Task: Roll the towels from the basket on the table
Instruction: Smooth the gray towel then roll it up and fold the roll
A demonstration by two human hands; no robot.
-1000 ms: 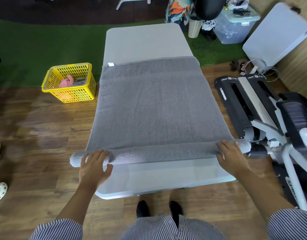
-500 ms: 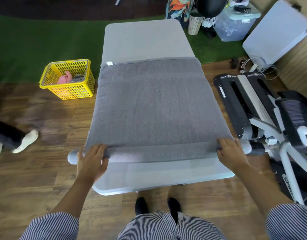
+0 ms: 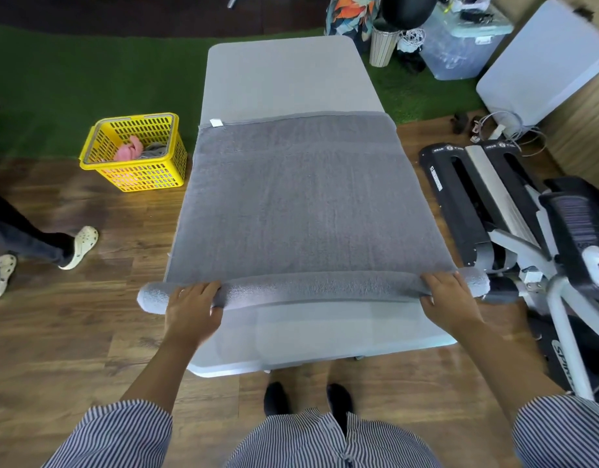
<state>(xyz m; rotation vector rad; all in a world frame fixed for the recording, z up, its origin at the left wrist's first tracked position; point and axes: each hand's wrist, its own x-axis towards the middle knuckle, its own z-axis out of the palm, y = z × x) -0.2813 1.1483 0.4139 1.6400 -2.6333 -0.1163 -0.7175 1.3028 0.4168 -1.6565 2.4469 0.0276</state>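
Head view: a grey towel is spread over the bench at centre frame; its rolled near edge is gripped by the left hand and right hand, fingers curled over it.

A home gym corner: stepper machine, artificial turf, wood floor, storage bin, folding table

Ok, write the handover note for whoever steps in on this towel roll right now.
Left hand and right hand both grip the rolled near end of the grey towel, fingers over the top.
The towel lies flat along the white table; only a thin roll is formed.
Left: roll it to the far edge, then take the towels in the yellow basket on the floor.
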